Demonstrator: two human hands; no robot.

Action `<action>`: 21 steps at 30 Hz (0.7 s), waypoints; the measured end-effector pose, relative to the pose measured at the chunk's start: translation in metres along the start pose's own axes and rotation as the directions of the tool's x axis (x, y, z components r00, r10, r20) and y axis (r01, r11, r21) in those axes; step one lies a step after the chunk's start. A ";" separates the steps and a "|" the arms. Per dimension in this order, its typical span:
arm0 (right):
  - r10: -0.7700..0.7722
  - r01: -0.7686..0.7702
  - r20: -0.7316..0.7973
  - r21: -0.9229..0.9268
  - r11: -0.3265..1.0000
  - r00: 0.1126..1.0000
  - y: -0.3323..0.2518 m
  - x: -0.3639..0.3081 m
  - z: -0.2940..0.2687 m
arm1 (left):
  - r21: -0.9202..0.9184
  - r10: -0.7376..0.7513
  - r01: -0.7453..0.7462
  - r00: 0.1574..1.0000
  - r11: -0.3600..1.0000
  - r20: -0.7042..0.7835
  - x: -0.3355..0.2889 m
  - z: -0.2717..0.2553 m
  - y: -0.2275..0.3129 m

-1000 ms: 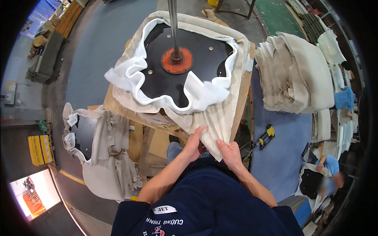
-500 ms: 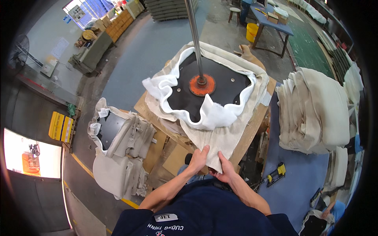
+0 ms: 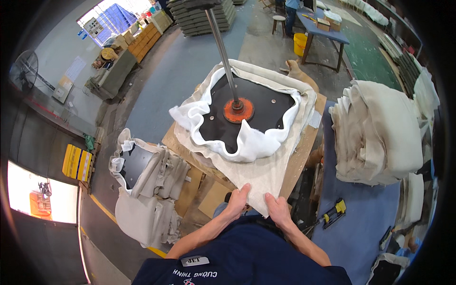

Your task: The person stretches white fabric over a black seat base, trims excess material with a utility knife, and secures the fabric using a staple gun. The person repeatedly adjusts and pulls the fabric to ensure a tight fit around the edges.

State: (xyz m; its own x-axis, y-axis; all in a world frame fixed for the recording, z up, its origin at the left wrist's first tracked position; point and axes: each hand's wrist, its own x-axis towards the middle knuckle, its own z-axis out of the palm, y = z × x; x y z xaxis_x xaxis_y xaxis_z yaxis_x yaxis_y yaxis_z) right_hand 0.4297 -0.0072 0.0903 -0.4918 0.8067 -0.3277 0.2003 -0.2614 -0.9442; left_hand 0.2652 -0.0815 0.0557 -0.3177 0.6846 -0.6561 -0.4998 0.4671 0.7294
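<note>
In front of me a seat cushion lies upside down on a wooden stand (image 3: 304, 154), its black base board (image 3: 266, 114) facing up. White wadding (image 3: 259, 145) rims the board in loose waves, with beige fabric (image 3: 259, 178) outside it. A metal rod (image 3: 222, 50) ending in an orange disc (image 3: 239, 111) presses on the board's middle. Toward my body, a flap of the fabric stretches out from the cushion. My left hand (image 3: 237, 203) pinches the flap's left edge, thumb on top. My right hand (image 3: 278, 210) grips its right edge. The fingers beneath the cloth are mostly hidden.
To the right, a blue table (image 3: 354, 228) bears a tall stack of beige covers (image 3: 380, 133) and a yellow-and-black staple gun (image 3: 335, 213). More cushions (image 3: 137, 166) are piled at left. A dog (image 3: 299, 73) lies beyond the stand, near a yellow bucket (image 3: 300, 43).
My hands have moved apart along the flap's edges, the right one slightly to the right. The flap is spread wider and flatter between them. The whole view has shifted a little.
</note>
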 end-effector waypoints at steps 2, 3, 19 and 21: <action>0.013 -0.009 0.029 -0.130 0.991 1.000 0.000 0.001 0.002 | -0.017 -0.068 0.069 0.997 0.997 0.044 0.004 -0.012 0.001; 0.023 -0.014 0.040 -0.201 0.979 0.999 0.001 -0.001 0.000 | -0.007 -0.093 0.094 0.993 0.996 0.076 0.001 -0.019 0.007; 0.075 -0.095 -0.081 -0.278 0.956 0.994 0.008 -0.009 0.000 | -0.025 0.178 -0.182 0.977 0.983 -0.117 0.030 -0.033 0.003; 0.149 -0.167 -0.077 -0.345 0.924 0.986 -0.021 -0.005 0.002 | -0.048 0.084 -0.085 0.996 0.995 -0.016 0.027 -0.042 0.008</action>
State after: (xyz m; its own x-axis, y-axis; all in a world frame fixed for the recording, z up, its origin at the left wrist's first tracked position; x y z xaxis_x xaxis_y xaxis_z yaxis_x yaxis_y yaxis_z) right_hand 0.4261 -0.0067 0.1119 -0.3893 0.7974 -0.4611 0.5591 -0.1932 -0.8063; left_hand 0.2189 -0.0829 0.0362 -0.3712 0.7125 -0.5955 -0.5089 0.3803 0.7723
